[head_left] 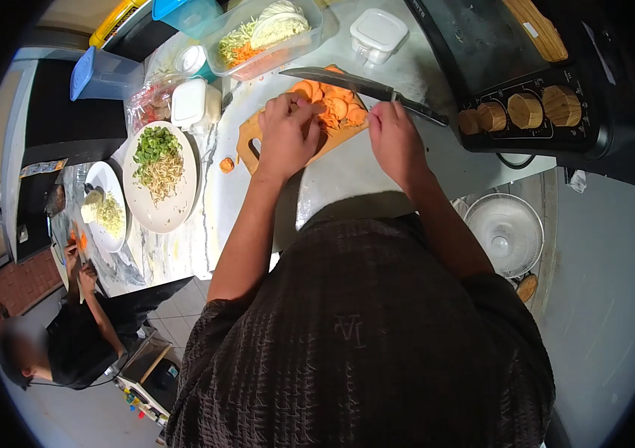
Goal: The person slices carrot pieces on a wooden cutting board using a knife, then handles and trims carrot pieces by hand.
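Sliced carrot (338, 104) lies in a heap on the wooden cutting board (328, 146), with thin carrot strips along its near side. My left hand (287, 136) is over the board, its fingers curled down by the carrot; whatever is under the fingertips is hidden. A large knife (340, 79) rests across the far side of the board, its dark handle pointing right. Just short of that handle, my right hand (396, 142) has its fingers drawn together in a pinch. I cannot make out what is in it. A carrot end piece (227, 165) sits left of the board.
An oval plate (177, 219) of chopped greens and sprouts is to the left, near a smaller white plate (113, 243). Beyond the board stand a clear tub (316, 46) of shredded vegetables and a white-lidded container (378, 33). A knobbed appliance (526, 112) is right. Another person (82, 340) works at left.
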A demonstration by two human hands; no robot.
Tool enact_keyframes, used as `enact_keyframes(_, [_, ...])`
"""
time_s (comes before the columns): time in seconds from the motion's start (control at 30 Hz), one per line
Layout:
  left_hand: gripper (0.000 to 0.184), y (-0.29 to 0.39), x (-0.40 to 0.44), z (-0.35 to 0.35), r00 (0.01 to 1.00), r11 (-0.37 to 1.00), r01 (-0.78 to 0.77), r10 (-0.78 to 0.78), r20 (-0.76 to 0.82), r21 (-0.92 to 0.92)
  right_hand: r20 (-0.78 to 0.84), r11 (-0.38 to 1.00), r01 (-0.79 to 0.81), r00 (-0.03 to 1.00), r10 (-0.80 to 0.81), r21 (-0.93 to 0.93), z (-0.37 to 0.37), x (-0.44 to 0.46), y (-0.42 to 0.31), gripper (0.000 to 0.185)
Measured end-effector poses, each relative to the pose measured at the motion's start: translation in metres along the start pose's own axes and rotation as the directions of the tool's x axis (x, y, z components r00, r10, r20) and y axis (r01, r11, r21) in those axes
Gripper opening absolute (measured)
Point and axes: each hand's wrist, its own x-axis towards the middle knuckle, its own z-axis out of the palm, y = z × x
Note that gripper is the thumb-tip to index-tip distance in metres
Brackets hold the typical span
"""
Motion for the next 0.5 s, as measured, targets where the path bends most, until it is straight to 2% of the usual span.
enact_keyframes(0.13, [0.037,-0.003,-0.005,-0.004,0.997,0.997,0.062,-0.065,-0.047,-0.052,0.037,0.990,0.085,0.995,-0.090,0.114,0.007,0.012,-0.018,0.011])
enact_keyframes(0.2, [0.041,-0.011,-0.009,-0.004,0.992,0.992,0.118,-0.116,-0.042,0.052,0.052,0.991,0.122,0.991,-0.125,0.057,0.014,0.016,-0.027,0.011])
enact_keyframes(0.3, [0.039,-0.016,-0.010,-0.004,0.992,0.992,0.120,-0.119,-0.031,0.044,0.089,0.984,0.172,0.982,-0.167,-0.041,0.025,0.020,-0.033,0.010])
enact_keyframes(0.5, [0.037,-0.014,-0.014,-0.004,0.998,0.993,0.069,-0.069,0.000,0.095,0.118,0.983,0.175,0.979,-0.169,-0.047,0.018,0.016,-0.037,0.020])
